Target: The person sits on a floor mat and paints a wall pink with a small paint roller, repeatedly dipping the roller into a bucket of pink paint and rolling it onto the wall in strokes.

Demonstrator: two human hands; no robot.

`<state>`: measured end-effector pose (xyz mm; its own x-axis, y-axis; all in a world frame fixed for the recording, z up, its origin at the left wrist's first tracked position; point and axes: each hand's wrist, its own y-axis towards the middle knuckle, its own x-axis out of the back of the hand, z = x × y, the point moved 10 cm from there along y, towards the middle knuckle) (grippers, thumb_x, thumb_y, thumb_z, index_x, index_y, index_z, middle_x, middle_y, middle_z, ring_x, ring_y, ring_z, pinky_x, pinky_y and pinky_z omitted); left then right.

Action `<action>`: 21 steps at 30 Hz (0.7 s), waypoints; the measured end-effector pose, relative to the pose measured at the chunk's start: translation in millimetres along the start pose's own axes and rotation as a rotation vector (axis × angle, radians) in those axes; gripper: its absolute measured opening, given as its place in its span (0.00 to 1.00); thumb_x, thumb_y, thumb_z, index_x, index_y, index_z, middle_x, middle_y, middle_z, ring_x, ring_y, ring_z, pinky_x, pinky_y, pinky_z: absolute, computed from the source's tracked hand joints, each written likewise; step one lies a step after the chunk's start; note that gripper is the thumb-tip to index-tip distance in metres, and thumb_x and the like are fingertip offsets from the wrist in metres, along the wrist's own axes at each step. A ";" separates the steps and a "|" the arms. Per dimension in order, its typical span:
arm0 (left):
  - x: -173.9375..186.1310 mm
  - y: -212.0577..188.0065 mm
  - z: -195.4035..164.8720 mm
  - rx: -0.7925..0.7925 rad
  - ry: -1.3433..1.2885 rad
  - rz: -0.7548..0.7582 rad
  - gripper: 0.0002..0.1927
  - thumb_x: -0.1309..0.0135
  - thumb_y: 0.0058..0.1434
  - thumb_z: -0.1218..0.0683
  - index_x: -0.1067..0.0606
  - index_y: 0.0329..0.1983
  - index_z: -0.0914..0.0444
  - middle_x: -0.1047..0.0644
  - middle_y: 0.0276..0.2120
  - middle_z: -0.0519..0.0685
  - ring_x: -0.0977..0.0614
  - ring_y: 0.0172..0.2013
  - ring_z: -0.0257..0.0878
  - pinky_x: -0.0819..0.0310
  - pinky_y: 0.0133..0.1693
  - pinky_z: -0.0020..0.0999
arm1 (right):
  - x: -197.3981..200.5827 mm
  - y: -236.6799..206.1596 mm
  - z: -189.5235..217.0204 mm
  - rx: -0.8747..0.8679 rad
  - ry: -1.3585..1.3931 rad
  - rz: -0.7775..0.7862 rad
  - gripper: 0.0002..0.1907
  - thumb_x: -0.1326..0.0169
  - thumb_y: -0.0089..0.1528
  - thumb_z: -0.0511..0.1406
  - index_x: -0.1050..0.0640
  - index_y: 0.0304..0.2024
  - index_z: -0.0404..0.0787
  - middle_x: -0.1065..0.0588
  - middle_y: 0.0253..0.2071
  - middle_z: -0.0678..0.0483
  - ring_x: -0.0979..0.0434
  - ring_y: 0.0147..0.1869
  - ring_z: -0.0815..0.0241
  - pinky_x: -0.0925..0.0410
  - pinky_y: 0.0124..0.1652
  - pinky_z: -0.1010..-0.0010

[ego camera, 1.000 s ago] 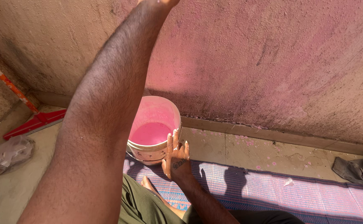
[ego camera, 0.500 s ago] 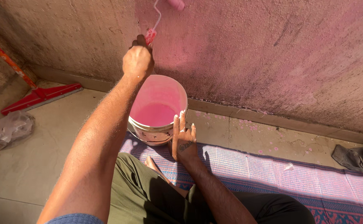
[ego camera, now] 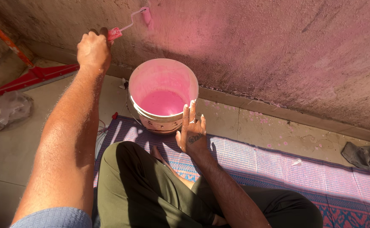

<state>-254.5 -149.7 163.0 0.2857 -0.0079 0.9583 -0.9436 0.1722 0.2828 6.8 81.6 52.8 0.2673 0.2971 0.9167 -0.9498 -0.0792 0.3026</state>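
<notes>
My left hand [ego camera: 93, 50] is closed around the red handle of a small paint roller [ego camera: 146, 16], whose pink head is pressed against the rough wall [ego camera: 278, 46], which is partly painted pink. A white bucket [ego camera: 151, 80] holding pink paint [ego camera: 161, 102] stands on the floor below it, at the edge of a purple woven mat [ego camera: 261, 162]. My right hand [ego camera: 192, 131] lies flat with its fingers straight, fingertips touching the bucket's near rim. I sit cross-legged in green trousers on the mat.
A red floor wiper [ego camera: 37, 76] lies at the wall's foot on the left, with an orange pole above it. A crumpled clear plastic bag [ego camera: 5, 109] sits on the tiled floor. Grey cloth [ego camera: 368, 156] lies at the right edge. Pink drips speckle the floor by the wall.
My left arm has come down from high on the wall, and the roller has moved leftward across it. My right hand has stayed at the bucket's rim.
</notes>
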 end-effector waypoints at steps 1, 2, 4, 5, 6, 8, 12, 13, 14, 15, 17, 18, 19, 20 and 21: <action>-1.6 1.1 -4.4 -0.013 -0.006 0.024 0.16 0.53 0.79 0.46 0.29 0.59 0.63 0.22 0.37 0.59 0.18 0.39 0.53 0.20 0.35 0.46 | 0.1 -0.3 0.2 0.005 -0.002 -0.003 0.60 0.35 0.49 0.36 0.57 0.72 0.22 0.60 0.74 0.20 0.22 0.57 0.38 0.46 0.64 0.31; -3.1 2.5 -12.1 -0.026 -0.012 0.044 0.17 0.55 0.82 0.44 0.28 0.59 0.62 0.22 0.36 0.58 0.17 0.38 0.52 0.20 0.36 0.46 | 1.0 -0.1 1.2 0.011 -0.007 -0.014 0.60 0.35 0.49 0.36 0.56 0.72 0.22 0.60 0.74 0.21 0.23 0.58 0.37 0.45 0.64 0.31; 16.5 1.4 -40.7 -0.157 -0.023 -0.164 0.17 0.49 0.76 0.44 0.28 0.58 0.59 0.22 0.36 0.55 0.18 0.37 0.49 0.21 0.33 0.43 | 2.9 0.0 3.0 0.020 -0.019 -0.035 0.60 0.35 0.48 0.36 0.56 0.72 0.22 0.59 0.73 0.21 0.24 0.59 0.36 0.45 0.63 0.31; 24.4 -1.2 -55.7 -0.222 -0.031 -0.266 0.17 0.46 0.73 0.44 0.28 0.58 0.57 0.23 0.36 0.54 0.18 0.36 0.48 0.22 0.31 0.42 | 1.9 -0.6 1.7 0.013 0.002 -0.023 0.59 0.36 0.49 0.35 0.56 0.72 0.22 0.60 0.74 0.21 0.23 0.59 0.36 0.44 0.63 0.32; 25.7 -1.8 -70.8 -0.270 -0.050 -0.310 0.18 0.46 0.73 0.45 0.27 0.59 0.57 0.23 0.36 0.54 0.18 0.35 0.47 0.22 0.30 0.41 | 0.7 -1.7 0.3 0.005 0.023 -0.010 0.59 0.36 0.50 0.34 0.56 0.73 0.22 0.60 0.74 0.21 0.23 0.59 0.37 0.44 0.64 0.32; 29.0 -0.6 -101.0 -0.363 -0.087 -0.398 0.18 0.45 0.73 0.46 0.27 0.62 0.57 0.22 0.37 0.55 0.18 0.34 0.46 0.23 0.27 0.39 | 0.5 -2.4 0.1 0.012 0.039 -0.021 0.58 0.37 0.50 0.34 0.56 0.73 0.23 0.60 0.75 0.21 0.22 0.58 0.38 0.42 0.63 0.33; 31.4 -0.1 -160.0 -0.499 -0.150 -0.508 0.21 0.41 0.64 0.47 0.25 0.59 0.57 0.22 0.38 0.53 0.18 0.39 0.47 0.23 0.33 0.44 | -4.4 -3.6 -2.1 0.023 -0.026 -0.066 0.55 0.39 0.51 0.33 0.54 0.73 0.25 0.55 0.75 0.22 0.20 0.47 0.38 0.38 0.63 0.37; 28.2 2.0 -174.5 -0.521 -0.163 -0.481 0.21 0.40 0.64 0.48 0.25 0.58 0.57 0.22 0.38 0.53 0.18 0.39 0.48 0.23 0.34 0.45 | -6.6 -5.6 -7.8 0.011 -0.053 -0.062 0.54 0.40 0.52 0.32 0.53 0.73 0.26 0.53 0.76 0.22 0.19 0.42 0.39 0.36 0.64 0.39; 25.4 4.2 -190.8 -0.542 -0.174 -0.454 0.21 0.40 0.64 0.48 0.25 0.58 0.57 0.23 0.38 0.53 0.19 0.40 0.48 0.24 0.34 0.46 | -2.3 -3.7 -18.6 0.001 -0.095 -0.102 0.53 0.40 0.54 0.32 0.53 0.74 0.27 0.52 0.76 0.23 0.20 0.41 0.39 0.35 0.62 0.41; 15.5 14.0 -196.2 -0.561 -0.170 -0.317 0.18 0.42 0.69 0.49 0.26 0.60 0.58 0.23 0.41 0.55 0.19 0.41 0.50 0.23 0.35 0.47 | -7.8 1.8 -12.9 0.001 -0.097 -0.136 0.52 0.40 0.56 0.33 0.53 0.75 0.28 0.51 0.77 0.25 0.20 0.41 0.39 0.34 0.61 0.43; -9.6 19.1 -235.9 -0.547 -0.257 -0.045 0.14 0.48 0.79 0.51 0.29 0.63 0.60 0.23 0.47 0.57 0.19 0.42 0.53 0.23 0.37 0.49 | -11.6 -24.5 -19.0 0.041 -0.088 -0.112 0.53 0.39 0.56 0.33 0.54 0.75 0.28 0.51 0.77 0.25 0.21 0.40 0.37 0.34 0.58 0.43; -1.8 14.2 -255.5 -0.612 -0.256 -0.181 0.17 0.45 0.74 0.50 0.28 0.62 0.59 0.23 0.45 0.56 0.19 0.43 0.53 0.23 0.37 0.48 | -13.0 -24.2 -19.7 0.040 -0.044 -0.128 0.55 0.39 0.54 0.34 0.55 0.75 0.27 0.52 0.76 0.24 0.21 0.40 0.35 0.35 0.56 0.40; 12.4 8.6 -268.0 -0.676 -0.239 -0.330 0.19 0.42 0.70 0.49 0.28 0.60 0.58 0.23 0.44 0.55 0.20 0.44 0.52 0.24 0.36 0.47 | -11.9 -12.5 -16.6 0.049 0.009 -0.165 0.57 0.38 0.51 0.35 0.55 0.74 0.26 0.53 0.74 0.22 0.21 0.40 0.34 0.36 0.54 0.38; 27.5 -2.2 -271.5 -0.721 -0.221 -0.473 0.22 0.39 0.65 0.47 0.28 0.59 0.57 0.23 0.43 0.55 0.20 0.45 0.51 0.24 0.36 0.46 | -13.3 -5.8 -10.5 0.044 0.016 -0.169 0.57 0.39 0.50 0.34 0.55 0.74 0.26 0.53 0.75 0.23 0.21 0.42 0.33 0.35 0.53 0.40; 29.4 -7.8 -287.8 -0.723 -0.242 -0.457 0.22 0.40 0.65 0.47 0.28 0.60 0.57 0.23 0.42 0.55 0.20 0.45 0.51 0.24 0.35 0.47 | -9.6 -12.7 -14.8 0.038 -0.005 -0.152 0.57 0.40 0.50 0.33 0.56 0.74 0.27 0.54 0.76 0.23 0.21 0.44 0.33 0.34 0.53 0.42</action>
<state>-190.6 132.2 177.0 0.4879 -0.4221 0.7641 -0.3866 0.6803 0.6227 13.9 93.8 36.3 0.4084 0.3034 0.8609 -0.8917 -0.0693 0.4474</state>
